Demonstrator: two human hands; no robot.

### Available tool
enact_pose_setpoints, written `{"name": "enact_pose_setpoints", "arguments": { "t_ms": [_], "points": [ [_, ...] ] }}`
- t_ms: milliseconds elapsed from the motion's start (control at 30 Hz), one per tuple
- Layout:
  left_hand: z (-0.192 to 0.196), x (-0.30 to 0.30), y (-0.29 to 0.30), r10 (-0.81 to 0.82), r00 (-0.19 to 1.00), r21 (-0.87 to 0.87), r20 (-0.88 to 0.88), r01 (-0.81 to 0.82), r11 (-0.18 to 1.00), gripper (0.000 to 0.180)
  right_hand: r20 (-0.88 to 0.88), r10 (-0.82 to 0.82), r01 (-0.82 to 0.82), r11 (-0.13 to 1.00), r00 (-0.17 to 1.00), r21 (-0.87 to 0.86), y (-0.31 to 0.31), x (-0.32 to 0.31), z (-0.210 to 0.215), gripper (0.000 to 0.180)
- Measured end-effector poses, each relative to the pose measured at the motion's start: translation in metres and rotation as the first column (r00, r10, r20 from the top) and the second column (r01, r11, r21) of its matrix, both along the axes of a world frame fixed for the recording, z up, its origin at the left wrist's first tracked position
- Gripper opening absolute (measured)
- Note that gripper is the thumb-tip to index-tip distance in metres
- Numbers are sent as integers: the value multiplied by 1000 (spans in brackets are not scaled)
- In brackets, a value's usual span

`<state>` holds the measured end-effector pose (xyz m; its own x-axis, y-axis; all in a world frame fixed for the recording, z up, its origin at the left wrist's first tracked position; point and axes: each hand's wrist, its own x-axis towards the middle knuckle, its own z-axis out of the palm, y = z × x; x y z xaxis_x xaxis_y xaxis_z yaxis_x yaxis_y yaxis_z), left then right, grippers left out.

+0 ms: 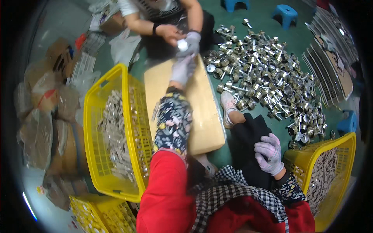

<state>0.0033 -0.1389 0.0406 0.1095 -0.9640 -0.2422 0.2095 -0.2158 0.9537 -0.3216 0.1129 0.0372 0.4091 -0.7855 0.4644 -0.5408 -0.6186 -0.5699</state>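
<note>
Red cloth sleeve (167, 186) nearest, leading to the pale-gloved, blurred left hand (182, 70) at the far edge of the pale yellow rectangular worktop (204, 120); I cannot tell whether it grips anything. Just beyond that edge, a round, shiny silver piece (182, 45) sits at a co-worker's bare hand (169, 34) and gloved hand (191, 43). Well apart, the pale-gloved right hand (269, 153) hangs loosely curled, off the worktop's right edge.

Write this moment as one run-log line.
left hand: at co-worker's gloved hand, grip unclear; right hand: over black trousers; metal parts: on floor
</note>
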Motion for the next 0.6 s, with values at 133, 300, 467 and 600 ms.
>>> {"name": "enact_pose_setpoints", "arguments": {
  "t_ms": [133, 300, 467, 600],
  "points": [
    [-7, -31, 27, 190, 979, 48, -69, -187, 981, 23, 4, -36, 36, 998, 999, -55, 2, -2, -1, 15],
    [-31, -72, 144, 211, 978, 74, 7, -211, 975, 29, -92, -75, 65, 992, 993, -108, 6, -11, -3, 20],
    [-82, -59, 274, 102, 993, 238, 52, -112, 965, 28, -113, -275, 284, 956, 955, 74, 19, -54, 67, 39],
    [-127, -39, 304, 148, 984, 348, -96, -106, 931, 31, -184, -604, 631, 732, 776, 258, 27, -124, 12, 36]
  ]
}}
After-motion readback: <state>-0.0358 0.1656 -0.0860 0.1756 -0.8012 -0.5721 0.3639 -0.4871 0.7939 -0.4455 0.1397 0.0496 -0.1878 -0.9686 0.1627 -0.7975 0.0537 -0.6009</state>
